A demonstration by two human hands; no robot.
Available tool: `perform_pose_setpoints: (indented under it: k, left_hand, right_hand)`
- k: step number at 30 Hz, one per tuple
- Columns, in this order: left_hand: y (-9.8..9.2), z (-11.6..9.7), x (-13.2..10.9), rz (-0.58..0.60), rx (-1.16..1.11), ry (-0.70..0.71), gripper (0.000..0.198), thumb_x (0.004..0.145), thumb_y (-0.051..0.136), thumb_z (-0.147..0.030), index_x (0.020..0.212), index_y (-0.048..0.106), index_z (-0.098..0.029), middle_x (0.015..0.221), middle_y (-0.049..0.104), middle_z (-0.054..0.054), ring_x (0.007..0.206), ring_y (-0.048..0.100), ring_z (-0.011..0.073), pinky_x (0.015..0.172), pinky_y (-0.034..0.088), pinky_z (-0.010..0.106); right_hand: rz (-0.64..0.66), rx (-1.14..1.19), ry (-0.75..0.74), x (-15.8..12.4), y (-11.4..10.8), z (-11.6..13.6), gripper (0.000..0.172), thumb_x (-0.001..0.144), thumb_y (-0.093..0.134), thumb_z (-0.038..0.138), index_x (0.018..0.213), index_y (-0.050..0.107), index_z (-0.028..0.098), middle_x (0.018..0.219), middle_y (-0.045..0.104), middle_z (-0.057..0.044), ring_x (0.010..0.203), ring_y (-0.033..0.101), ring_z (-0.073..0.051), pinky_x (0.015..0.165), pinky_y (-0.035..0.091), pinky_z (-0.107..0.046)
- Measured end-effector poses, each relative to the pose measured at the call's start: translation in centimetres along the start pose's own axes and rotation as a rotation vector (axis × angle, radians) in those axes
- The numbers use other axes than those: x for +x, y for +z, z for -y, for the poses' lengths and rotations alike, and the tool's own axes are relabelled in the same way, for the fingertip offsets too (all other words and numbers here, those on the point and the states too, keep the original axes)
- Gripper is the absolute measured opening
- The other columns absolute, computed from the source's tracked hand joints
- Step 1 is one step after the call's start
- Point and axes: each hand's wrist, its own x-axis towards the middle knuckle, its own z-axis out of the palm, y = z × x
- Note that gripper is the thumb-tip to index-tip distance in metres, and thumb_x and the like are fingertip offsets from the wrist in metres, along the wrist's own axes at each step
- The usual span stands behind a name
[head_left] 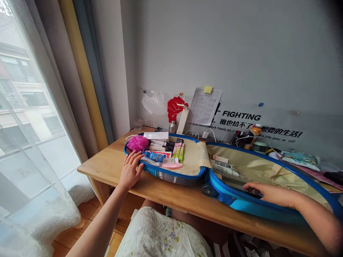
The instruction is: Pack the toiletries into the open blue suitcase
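Note:
An open blue suitcase (171, 174) lies on a wooden desk (107, 164), both halves lined in beige. My left hand (130, 170) rests open, fingers spread, on the rim of the left half, next to a pink bath pouf (137, 143) and several tubes and small boxes (163, 152). My right hand (264, 192) reaches flat into the right half, over something dark near its front wall; a few tubes (224, 167) lie just left of it. Whether that hand grips anything is hidden.
A sheer curtain and window (32, 142) fill the left side. Along the wall behind the suitcase stand a small metal bottle (172, 126), a paper sheet (204, 106), cables and clutter (252, 137). Packets (300, 159) lie at the desk's right end. My lap (160, 235) is below the desk edge.

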Motion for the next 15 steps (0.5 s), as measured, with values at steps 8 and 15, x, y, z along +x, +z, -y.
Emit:
perform_pose_setpoints:
  k: [8, 15]
  left_hand:
    - [0.0, 0.0, 0.1, 0.002, 0.009, -0.015, 0.040, 0.098, 0.038, -0.040, 0.126, 0.061, -0.024, 0.135, 0.061, 0.008, 0.137, 0.043, 0.0276, 0.117, 0.027, 0.053]
    - [0.0, -0.1, 0.1, 0.004, 0.007, -0.008, 0.040, 0.098, 0.037, -0.040, 0.126, 0.060, -0.023, 0.136, 0.061, 0.008, 0.137, 0.044, 0.0276, 0.116, 0.028, 0.052]
  right_hand:
    - [0.030, -0.010, -0.012, 1.3, 0.5, -0.6, 0.017, 0.039, 0.069, 0.042, 0.056, 0.066, 0.041, 0.098, 0.076, -0.005, 0.100, 0.069, -0.034, 0.090, 0.053, -0.047]
    - [-0.342, -0.050, -0.107, -0.8, -3.3, -2.4, 0.037, 0.041, 0.076, 0.043, 0.078, 0.070, 0.044, 0.103, 0.074, -0.011, 0.098, 0.070, -0.030, 0.089, 0.052, -0.043]
